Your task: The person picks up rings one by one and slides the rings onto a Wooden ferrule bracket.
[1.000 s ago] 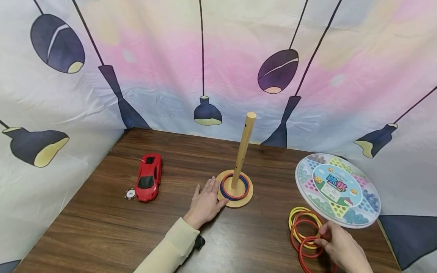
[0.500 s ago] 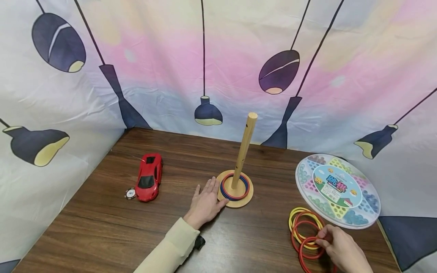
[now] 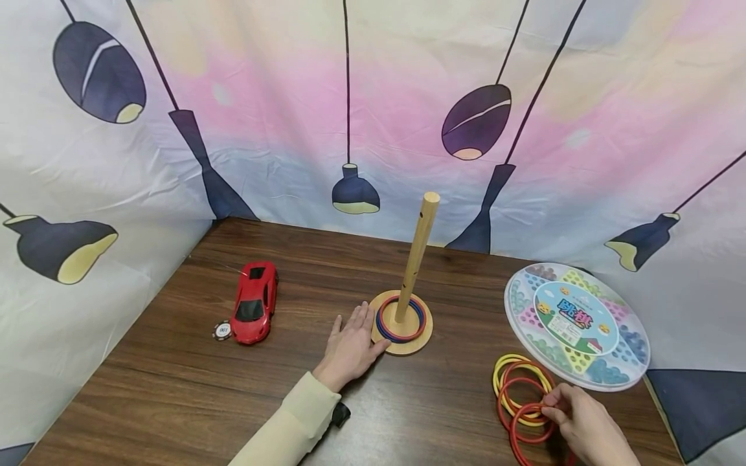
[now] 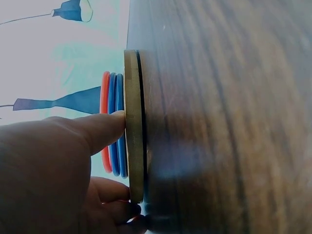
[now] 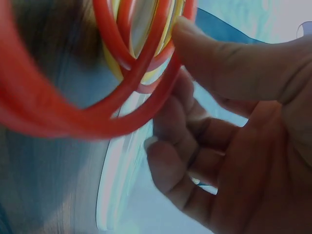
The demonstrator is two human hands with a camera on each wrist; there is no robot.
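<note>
My left hand [image 3: 348,349] lies with straight fingers against the left edge of a round wooden base [image 3: 402,349]. In the left wrist view its thumb touches the base's rim. From the base rises a wooden peg [image 3: 416,259]. Around the peg's foot lie a red ring [image 4: 104,87] and blue rings [image 4: 117,92] beneath it. At the right, my right hand [image 3: 591,424] pinches a red ring [image 5: 126,124] between thumb and forefinger. That ring overlaps a loose pile of red and yellow rings [image 3: 497,375] on the table.
A round Chinese checkers set [image 3: 524,323] lies behind the ring pile. At the left are a red toy car [image 3: 255,304] and a poker chip [image 3: 221,331]. A printed cloth [image 3: 280,97] hangs along the back of the wooden table [image 3: 192,388].
My right hand's fingers have shifted very slightly at the red ring. The left hand, the base and the rings around the peg have stayed in place.
</note>
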